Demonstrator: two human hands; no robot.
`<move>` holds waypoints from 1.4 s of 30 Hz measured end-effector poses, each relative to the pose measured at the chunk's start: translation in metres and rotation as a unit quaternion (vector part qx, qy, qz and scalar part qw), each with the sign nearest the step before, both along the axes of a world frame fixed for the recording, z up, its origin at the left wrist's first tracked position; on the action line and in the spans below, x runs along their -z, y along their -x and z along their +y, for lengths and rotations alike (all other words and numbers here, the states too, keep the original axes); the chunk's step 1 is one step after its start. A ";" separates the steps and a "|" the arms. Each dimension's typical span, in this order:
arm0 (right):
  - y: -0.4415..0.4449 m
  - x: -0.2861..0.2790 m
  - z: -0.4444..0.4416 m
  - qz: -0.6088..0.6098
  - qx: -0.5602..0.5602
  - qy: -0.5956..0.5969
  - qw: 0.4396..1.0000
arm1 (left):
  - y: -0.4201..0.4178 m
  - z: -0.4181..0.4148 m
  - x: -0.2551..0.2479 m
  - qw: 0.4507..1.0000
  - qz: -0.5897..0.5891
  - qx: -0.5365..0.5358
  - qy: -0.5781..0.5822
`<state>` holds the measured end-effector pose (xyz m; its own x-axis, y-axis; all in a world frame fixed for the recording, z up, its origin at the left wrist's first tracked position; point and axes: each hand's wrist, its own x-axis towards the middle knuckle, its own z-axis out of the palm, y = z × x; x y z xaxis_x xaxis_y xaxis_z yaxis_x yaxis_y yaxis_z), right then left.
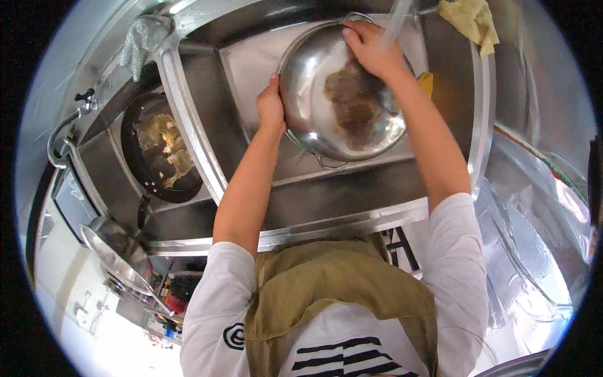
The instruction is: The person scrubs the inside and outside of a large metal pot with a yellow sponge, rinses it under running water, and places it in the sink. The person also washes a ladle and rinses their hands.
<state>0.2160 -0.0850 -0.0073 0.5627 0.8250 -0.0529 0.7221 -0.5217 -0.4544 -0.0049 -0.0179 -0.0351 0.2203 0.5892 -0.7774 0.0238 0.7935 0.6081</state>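
A round stainless-steel pan [311,89] with two loop handles sits in the large sink basin [377,176], with a brown scorched patch across its middle. Whether its inner or outer face is up, I cannot tell. My left hand [272,106] grips its left edge, thumb upward. At the upper edge, by the far loop handle [360,18], my right hand [374,49] holds the pan. A stream of water [398,21] falls over the back of that hand. Partly hidden behind my right forearm is a yellow cloth or sponge [425,85].
In the left basin lies a black frying pan [136,165] with liquid and food scraps. A mesh cloth [146,40] and a yellow cloth [471,21] hang on the rims. A small tap [87,99] and a large metal bowl [118,254] stand at the left.
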 end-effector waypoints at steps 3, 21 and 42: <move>-0.023 -0.011 -0.016 0.109 0.043 0.089 0.989 | -0.010 0.004 -0.017 0.999 -0.003 0.039 -0.021; -0.001 -0.080 0.003 -0.048 -0.045 0.124 0.990 | -0.054 0.003 -0.051 0.968 0.028 0.214 -0.126; 0.009 -0.100 -0.011 -0.167 -0.097 0.085 0.977 | -0.098 0.024 -0.062 0.966 -0.163 0.201 -0.009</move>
